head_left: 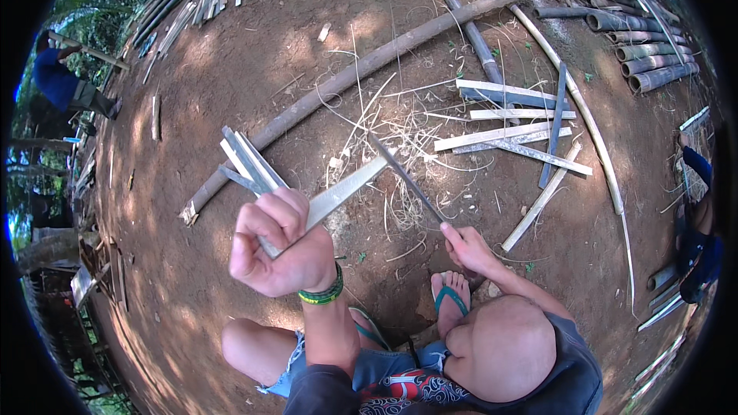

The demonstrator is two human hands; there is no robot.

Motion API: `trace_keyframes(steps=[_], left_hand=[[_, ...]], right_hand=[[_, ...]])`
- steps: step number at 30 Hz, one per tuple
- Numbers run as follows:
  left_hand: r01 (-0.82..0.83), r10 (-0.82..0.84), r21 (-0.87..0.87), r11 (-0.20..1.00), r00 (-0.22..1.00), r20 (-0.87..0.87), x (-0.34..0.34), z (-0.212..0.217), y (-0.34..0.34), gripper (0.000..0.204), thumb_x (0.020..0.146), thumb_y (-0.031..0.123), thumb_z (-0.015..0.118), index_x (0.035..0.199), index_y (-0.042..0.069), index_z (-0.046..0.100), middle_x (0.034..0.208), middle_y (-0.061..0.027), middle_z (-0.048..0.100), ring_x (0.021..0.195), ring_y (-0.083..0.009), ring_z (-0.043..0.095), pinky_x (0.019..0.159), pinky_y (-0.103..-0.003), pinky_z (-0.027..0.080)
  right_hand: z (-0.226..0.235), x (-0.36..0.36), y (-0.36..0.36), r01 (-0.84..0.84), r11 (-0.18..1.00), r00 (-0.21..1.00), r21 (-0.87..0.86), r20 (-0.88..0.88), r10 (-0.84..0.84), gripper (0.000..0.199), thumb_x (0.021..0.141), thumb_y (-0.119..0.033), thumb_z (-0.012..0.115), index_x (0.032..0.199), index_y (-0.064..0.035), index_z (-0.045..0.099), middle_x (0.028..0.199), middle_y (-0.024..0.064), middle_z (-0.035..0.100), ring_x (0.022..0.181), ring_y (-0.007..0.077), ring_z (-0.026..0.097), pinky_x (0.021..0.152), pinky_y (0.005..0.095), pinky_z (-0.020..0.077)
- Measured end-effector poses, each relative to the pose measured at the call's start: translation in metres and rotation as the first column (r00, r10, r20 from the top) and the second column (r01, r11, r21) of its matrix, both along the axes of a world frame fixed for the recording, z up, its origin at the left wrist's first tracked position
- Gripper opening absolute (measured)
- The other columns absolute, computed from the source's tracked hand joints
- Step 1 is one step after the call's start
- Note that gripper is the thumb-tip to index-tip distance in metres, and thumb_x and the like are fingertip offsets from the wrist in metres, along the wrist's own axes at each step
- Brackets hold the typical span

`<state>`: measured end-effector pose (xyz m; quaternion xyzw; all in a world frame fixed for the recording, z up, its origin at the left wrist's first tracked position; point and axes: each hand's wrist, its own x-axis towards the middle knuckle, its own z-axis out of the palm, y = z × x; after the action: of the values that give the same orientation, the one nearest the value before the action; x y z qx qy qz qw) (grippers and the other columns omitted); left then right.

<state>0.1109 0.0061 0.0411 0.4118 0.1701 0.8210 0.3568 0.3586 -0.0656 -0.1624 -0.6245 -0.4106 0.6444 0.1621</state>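
My left hand (280,246), raised left of centre, is closed around a pale split bamboo slat (342,192). The slat slants up to the right, away from my fist. In my closed right hand (469,249) is a knife with a long, dark, narrow blade (411,186). Its handle is mostly hidden by my fingers. The blade points up and left, and its far part crosses the slat's end in the picture; whether they touch I cannot tell. Beneath them, thin curled bamboo shavings (400,142) litter the brown ground.
A long pole (361,67) lies diagonally ahead, with several split slats (519,96) right of the shavings. Another small slat bundle (250,161) rests near my left hand. Thick bamboo culms (657,65) are stacked far right. People are at the left (58,84) and right (699,250) edges.
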Motion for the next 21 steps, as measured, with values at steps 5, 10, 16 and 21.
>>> trace_keyframes(steps=[5, 10, 16, 21], left_hand=[[0.078, -0.076, 0.028, 0.997, 0.994, -0.080, 0.019, 0.022, 0.037, 0.044, 0.097, 0.035, 0.036, 0.061, 0.010, 0.035, 0.053, -0.0027, 0.034, 0.050, -0.0128, 0.029, 0.049, -0.030, 0.025], [-0.049, 0.006, -0.196, 0.979, 0.977, -0.212, 0.019, -0.060, 0.069, 0.042, 0.098, 0.037, 0.035, 0.063, 0.013, 0.032, 0.054, -0.0007, 0.033, 0.050, -0.0117, 0.026, 0.048, -0.028, 0.021], [-0.057, 0.016, -0.204, 0.977, 0.979, -0.202, 0.011, -0.072, 0.075, 0.041, 0.096, 0.038, 0.036, 0.064, 0.013, 0.032, 0.054, -0.0009, 0.032, 0.051, -0.0114, 0.026, 0.048, -0.028, 0.022], [-0.084, 0.058, -0.212, 0.974, 0.990, -0.129, 0.023, -0.068, 0.083, 0.042, 0.096, 0.040, 0.034, 0.064, 0.013, 0.032, 0.054, -0.0009, 0.032, 0.051, -0.0111, 0.026, 0.048, -0.027, 0.021]], right_hand=[[0.005, 0.010, 0.019, 0.128, 0.980, 0.983, 0.151, -0.151, -0.105, 0.052, 0.102, -0.051, 0.051, 0.087, -0.0016, 0.056, 0.053, 0.0012, 0.050, 0.044, 0.0101, 0.048, 0.043, 0.0291, 0.0370], [-0.019, -0.003, 0.016, 0.097, 0.960, 0.991, 0.262, 0.063, -0.117, 0.047, 0.101, -0.045, 0.056, 0.082, -0.0018, 0.059, 0.057, 0.0045, 0.056, 0.050, 0.0121, 0.053, 0.048, 0.0328, 0.0416], [0.035, -0.001, 0.041, 0.126, 0.810, 0.990, 0.572, -0.021, -0.140, 0.044, 0.101, -0.040, 0.053, 0.083, -0.0006, 0.059, 0.055, 0.0063, 0.053, 0.050, 0.0138, 0.052, 0.049, 0.0341, 0.0407], [-0.010, -0.009, 0.029, 0.105, 0.677, 0.983, 0.728, 0.030, -0.183, 0.049, 0.101, -0.043, 0.051, 0.085, 0.0027, 0.058, 0.059, 0.0165, 0.057, 0.056, 0.0336, 0.061, 0.057, 0.0428, 0.0467]])
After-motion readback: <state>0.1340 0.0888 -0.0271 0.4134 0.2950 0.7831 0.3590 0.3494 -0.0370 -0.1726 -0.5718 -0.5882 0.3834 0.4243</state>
